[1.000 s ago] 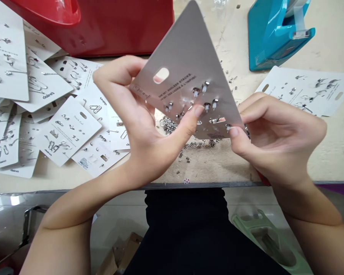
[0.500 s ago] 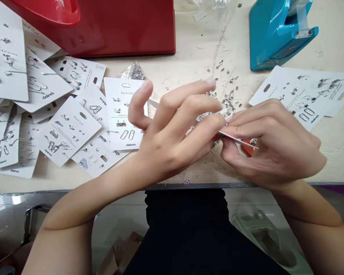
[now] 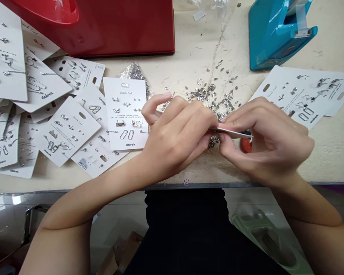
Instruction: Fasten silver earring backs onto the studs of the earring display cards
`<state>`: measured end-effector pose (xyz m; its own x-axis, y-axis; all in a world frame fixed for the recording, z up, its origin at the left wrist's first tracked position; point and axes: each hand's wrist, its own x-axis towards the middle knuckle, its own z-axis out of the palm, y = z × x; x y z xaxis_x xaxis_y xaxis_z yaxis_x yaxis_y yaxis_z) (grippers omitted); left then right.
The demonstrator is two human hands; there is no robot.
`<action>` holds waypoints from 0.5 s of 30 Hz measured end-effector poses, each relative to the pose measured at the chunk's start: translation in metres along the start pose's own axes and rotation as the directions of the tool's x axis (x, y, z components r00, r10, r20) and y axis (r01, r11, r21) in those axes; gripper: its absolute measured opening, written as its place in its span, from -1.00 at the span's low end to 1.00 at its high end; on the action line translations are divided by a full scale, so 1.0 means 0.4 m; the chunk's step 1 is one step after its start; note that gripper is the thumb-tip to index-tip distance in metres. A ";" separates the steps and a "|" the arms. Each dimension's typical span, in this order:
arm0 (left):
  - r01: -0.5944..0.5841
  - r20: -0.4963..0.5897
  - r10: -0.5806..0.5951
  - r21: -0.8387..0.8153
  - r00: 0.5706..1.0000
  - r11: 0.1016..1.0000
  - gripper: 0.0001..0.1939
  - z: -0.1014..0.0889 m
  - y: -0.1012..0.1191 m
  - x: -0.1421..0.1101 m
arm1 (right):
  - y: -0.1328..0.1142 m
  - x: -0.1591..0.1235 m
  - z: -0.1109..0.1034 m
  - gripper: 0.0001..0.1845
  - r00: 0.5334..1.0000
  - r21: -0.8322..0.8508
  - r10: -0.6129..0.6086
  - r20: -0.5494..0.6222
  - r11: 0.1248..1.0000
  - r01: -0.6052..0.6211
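Both hands meet above the front of the table around a white earring card (image 3: 236,133), seen nearly edge-on. My right hand (image 3: 268,141) pinches it between thumb and fingers. My left hand (image 3: 180,133) is closed, its thumb and index fingertip pressed at the card's left end; its little finger sticks out. Whether a small piece lies between those fingertips is hidden. Behind and under the hands lies a scatter of small silver earring backs and studs (image 3: 215,95). A filled earring card (image 3: 126,141) lies just left of my left hand.
Several filled earring cards (image 3: 70,131) overlap at the left. A red metal stand (image 3: 126,30) stands behind them, and a blue tape dispenser (image 3: 271,42) at the back right. More cards (image 3: 312,97) lie at the right. A small red object (image 3: 245,145) sits under my right hand.
My left hand's raised fingers have curled down, uncovering more of the silver pieces and the filled card. My right hand has shifted slightly left, and the held card has tilted flatter.
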<state>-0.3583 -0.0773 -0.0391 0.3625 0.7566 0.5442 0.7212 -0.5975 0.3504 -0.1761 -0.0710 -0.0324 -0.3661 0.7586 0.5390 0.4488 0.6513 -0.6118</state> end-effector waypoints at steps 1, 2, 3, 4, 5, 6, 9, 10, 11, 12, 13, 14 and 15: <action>-0.008 -0.007 0.008 0.004 1.000 1.000 -0.90 0.000 0.001 -0.001 | 0.000 0.000 0.000 -0.75 1.000 0.003 0.000 0.000 1.000 0.000; -0.014 -0.009 0.014 0.009 1.000 1.000 -0.89 -0.002 0.001 -0.001 | 0.000 0.001 -0.001 -0.75 1.000 0.004 -0.002 0.002 1.000 0.002; -0.020 -0.011 0.020 0.010 1.000 1.000 -0.89 -0.004 0.001 -0.001 | -0.001 0.001 -0.003 -0.74 1.000 0.014 -0.002 0.005 1.000 0.002; -0.025 -0.012 0.025 0.006 1.000 1.000 -0.89 -0.008 0.001 -0.001 | -0.003 0.003 -0.006 -0.74 1.000 0.038 0.003 0.010 0.999 -0.003; -0.023 0.000 0.023 0.001 1.000 1.000 -0.89 -0.013 0.001 0.001 | -0.005 0.004 -0.009 -0.73 0.999 0.074 0.024 0.024 0.997 -0.026; -0.015 0.009 0.015 -0.006 1.000 1.000 -0.89 -0.018 0.000 0.003 | -0.006 0.005 -0.012 -0.72 0.997 0.116 0.060 0.045 0.991 -0.065; 0.028 0.023 -0.027 -0.025 0.999 0.999 -0.89 -0.036 -0.005 0.013 | -0.008 0.004 -0.018 -0.66 0.971 0.242 0.198 0.135 0.944 -0.226; 0.048 0.021 -0.047 -0.028 0.999 0.998 -0.89 -0.041 -0.006 0.017 | -0.006 0.002 -0.019 -0.67 0.960 0.272 0.232 0.158 0.924 -0.268; 0.068 0.012 -0.067 -0.034 0.998 0.997 -0.88 -0.046 -0.008 0.021 | -0.004 0.000 -0.018 -0.68 0.951 0.298 0.254 0.175 0.907 -0.297; 0.089 -0.003 -0.089 -0.045 0.996 0.995 -0.88 -0.049 -0.009 0.025 | -0.001 -0.003 -0.017 -0.70 0.946 0.319 0.266 0.187 0.894 -0.315; 0.116 -0.013 -0.116 -0.058 0.993 0.992 -0.87 -0.052 -0.010 0.028 | 0.002 -0.006 -0.014 -0.73 0.939 0.329 0.280 0.201 0.883 -0.334; 0.135 -0.031 -0.138 -0.074 0.990 0.988 -0.85 -0.053 -0.011 0.030 | 0.005 -0.009 -0.012 -0.75 0.933 0.328 0.292 0.208 0.878 -0.348; 0.147 -0.048 -0.151 -0.089 0.987 0.985 -0.84 -0.053 -0.011 0.031 | 0.007 -0.013 -0.009 -0.77 0.931 0.319 0.299 0.211 0.879 -0.355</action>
<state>-0.3694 -0.0709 -0.0177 0.2204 0.8249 0.5206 0.7112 -0.5012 0.4930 -0.1699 -0.0730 -0.0346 -0.3780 0.9047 0.1967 0.2641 0.3090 -0.9137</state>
